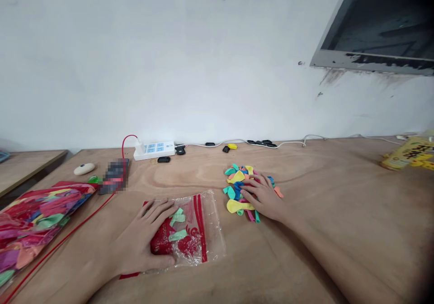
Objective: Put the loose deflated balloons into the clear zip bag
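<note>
My left hand (145,238) lies flat, fingers spread, on the left part of a clear plastic zip bag (214,231) with red print. Light green pieces (178,235) show at the bag, beside my fingertips; whether they are inside it I cannot tell. To the right, my right hand (266,195) rests with fingers apart on a small heap of deflated balloons (235,206) in yellow, blue, green, pink and orange. Part of the heap is hidden under that hand. Nothing is visibly gripped by either hand.
A full bag of colourful balloons (44,218) lies at the left, near a red cable (73,229) and a blurred phone (114,176). Behind stand a white power strip (155,150) and several small black items (164,159). A yellow package (403,154) lies far right.
</note>
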Demonstrator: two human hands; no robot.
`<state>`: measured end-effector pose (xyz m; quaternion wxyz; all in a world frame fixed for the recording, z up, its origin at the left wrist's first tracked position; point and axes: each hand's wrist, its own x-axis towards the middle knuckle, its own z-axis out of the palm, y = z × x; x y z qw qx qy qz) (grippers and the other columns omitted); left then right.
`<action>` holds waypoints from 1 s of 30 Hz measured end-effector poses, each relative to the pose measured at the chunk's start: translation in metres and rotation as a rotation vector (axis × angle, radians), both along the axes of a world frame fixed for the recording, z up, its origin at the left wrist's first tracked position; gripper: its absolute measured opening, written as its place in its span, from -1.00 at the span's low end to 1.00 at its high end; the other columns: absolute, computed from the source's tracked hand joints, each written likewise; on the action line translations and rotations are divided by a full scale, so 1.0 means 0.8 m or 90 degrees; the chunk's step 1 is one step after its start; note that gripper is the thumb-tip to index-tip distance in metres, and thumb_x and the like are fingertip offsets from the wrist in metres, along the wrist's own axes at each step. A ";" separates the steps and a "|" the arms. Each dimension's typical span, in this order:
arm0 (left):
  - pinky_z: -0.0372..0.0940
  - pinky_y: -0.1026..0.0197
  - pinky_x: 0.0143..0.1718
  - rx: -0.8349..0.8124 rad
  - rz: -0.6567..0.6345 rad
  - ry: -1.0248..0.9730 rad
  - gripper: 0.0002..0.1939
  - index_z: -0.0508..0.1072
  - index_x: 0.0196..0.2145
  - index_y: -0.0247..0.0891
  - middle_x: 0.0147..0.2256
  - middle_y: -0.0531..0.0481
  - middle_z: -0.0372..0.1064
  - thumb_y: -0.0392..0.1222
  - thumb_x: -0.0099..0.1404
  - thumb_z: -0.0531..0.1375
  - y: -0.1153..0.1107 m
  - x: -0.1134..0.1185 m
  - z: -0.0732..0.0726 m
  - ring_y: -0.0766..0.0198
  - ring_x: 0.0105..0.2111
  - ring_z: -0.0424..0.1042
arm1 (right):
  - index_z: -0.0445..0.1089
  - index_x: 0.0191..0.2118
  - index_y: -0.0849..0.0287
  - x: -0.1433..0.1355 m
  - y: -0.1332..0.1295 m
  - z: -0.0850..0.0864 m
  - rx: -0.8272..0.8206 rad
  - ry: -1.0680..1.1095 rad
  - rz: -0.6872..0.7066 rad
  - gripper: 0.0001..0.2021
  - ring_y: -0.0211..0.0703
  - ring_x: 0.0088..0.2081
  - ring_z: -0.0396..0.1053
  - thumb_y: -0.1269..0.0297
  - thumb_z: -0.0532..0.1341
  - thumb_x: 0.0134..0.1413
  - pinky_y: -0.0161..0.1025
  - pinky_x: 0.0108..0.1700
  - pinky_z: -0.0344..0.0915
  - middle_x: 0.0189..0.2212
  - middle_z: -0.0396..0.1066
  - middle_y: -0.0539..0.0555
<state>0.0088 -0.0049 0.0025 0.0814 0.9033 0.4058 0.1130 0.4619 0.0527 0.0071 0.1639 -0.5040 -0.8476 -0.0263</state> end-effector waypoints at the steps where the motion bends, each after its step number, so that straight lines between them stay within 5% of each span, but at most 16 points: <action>1: -0.06 -0.47 0.43 -0.001 0.000 0.001 0.15 0.05 0.51 0.07 0.44 -0.15 0.14 0.54 0.13 0.34 0.000 0.000 0.000 -0.34 0.37 0.21 | 0.61 0.06 0.00 -0.001 0.000 0.001 -0.006 0.003 0.005 -0.58 0.22 0.31 0.20 0.01 0.02 0.53 0.38 0.44 -0.06 0.13 0.52 0.07; 15: -0.06 -0.42 0.45 0.015 -0.018 -0.017 0.15 0.04 0.51 0.06 0.43 -0.15 0.16 0.52 0.15 0.34 0.000 0.001 0.001 -0.29 0.37 0.22 | 0.44 0.28 0.03 0.005 -0.002 0.009 0.062 0.125 0.017 -0.57 0.20 0.39 0.16 0.02 0.05 0.52 0.36 0.46 -0.01 0.32 0.36 0.12; 19: -0.08 -0.45 0.44 -0.003 -0.010 -0.002 0.17 -0.03 0.53 0.07 0.46 -0.17 0.08 0.52 0.17 0.34 0.001 0.000 -0.001 -0.30 0.41 0.16 | 0.38 0.34 -0.06 -0.018 -0.029 0.021 -0.045 0.297 0.044 -0.55 0.13 0.42 0.17 -0.03 0.07 0.51 0.23 0.45 0.16 0.39 0.27 0.11; 23: -0.09 -0.45 0.45 -0.012 -0.008 -0.003 0.17 -0.04 0.53 0.07 0.47 -0.16 0.07 0.51 0.17 0.34 0.000 0.000 0.001 -0.30 0.41 0.14 | 0.37 0.35 -0.12 -0.048 -0.067 0.037 -0.260 0.443 0.097 -0.55 0.16 0.41 0.23 -0.06 0.10 0.50 0.12 0.35 0.36 0.40 0.26 0.09; 26: -0.09 -0.39 0.46 -0.008 -0.007 -0.018 0.16 -0.03 0.52 0.06 0.46 -0.16 0.09 0.49 0.17 0.35 -0.001 0.002 0.004 -0.27 0.41 0.15 | 0.30 0.40 -0.15 -0.063 -0.083 0.039 -0.344 0.417 0.149 -0.54 0.14 0.44 0.18 -0.03 0.10 0.50 0.14 0.39 0.31 0.42 0.23 0.06; 30: -0.06 -0.36 0.45 0.000 0.001 -0.028 0.18 -0.07 0.52 0.07 0.45 -0.15 0.11 0.49 0.16 0.36 -0.002 0.002 0.002 -0.26 0.40 0.17 | 0.31 0.39 -0.09 -0.077 -0.084 0.030 -0.285 0.285 0.245 -0.57 -0.01 0.38 0.23 0.11 0.03 0.55 0.06 0.44 0.23 0.37 0.29 0.07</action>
